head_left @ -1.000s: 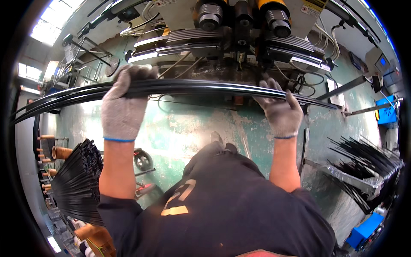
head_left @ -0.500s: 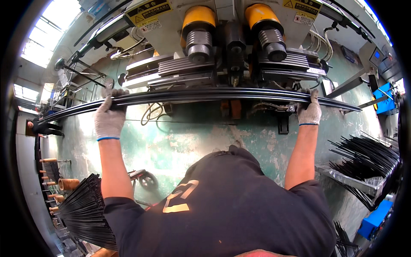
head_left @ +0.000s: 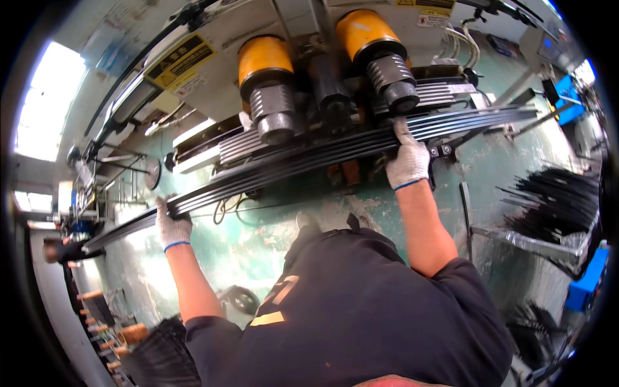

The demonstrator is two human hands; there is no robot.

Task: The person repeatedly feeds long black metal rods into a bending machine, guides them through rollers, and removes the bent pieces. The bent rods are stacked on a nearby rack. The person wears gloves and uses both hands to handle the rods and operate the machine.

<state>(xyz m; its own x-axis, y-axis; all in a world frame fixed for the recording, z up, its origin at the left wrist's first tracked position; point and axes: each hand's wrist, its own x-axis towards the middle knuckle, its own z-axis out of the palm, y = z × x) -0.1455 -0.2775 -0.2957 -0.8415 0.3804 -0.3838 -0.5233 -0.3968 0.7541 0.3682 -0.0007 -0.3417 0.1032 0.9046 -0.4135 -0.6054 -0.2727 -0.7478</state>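
A bundle of long, thin black rods (head_left: pixel 290 162) stretches across the view in front of the machine, its left end lower than its right. My left hand (head_left: pixel 173 227), in a pale knit glove with a blue cuff edge, is closed round the bundle near its left part. Farther right, my right hand (head_left: pixel 409 160), gloved the same way, grips the rods with the thumb lying over the top. Most of the fingers of both hands are hidden behind the rods. Just beyond the bundle stand the machine's two orange-and-steel cylinders (head_left: pixel 265 64).
Racks of black rods stand at the right (head_left: pixel 558 206) and lower left (head_left: pixel 161 355). A small wheel (head_left: pixel 244 300) shows on the green floor (head_left: pixel 277 245) beside my left arm. Another person (head_left: pixel 71 250) is at the far left. A blue box (head_left: pixel 587 280) is at the right edge.
The rods have gone from nearly level to tilted, left end lower and right end higher. My left hand has moved down, my right hand leftward in view. The whole view has turned and shifted.
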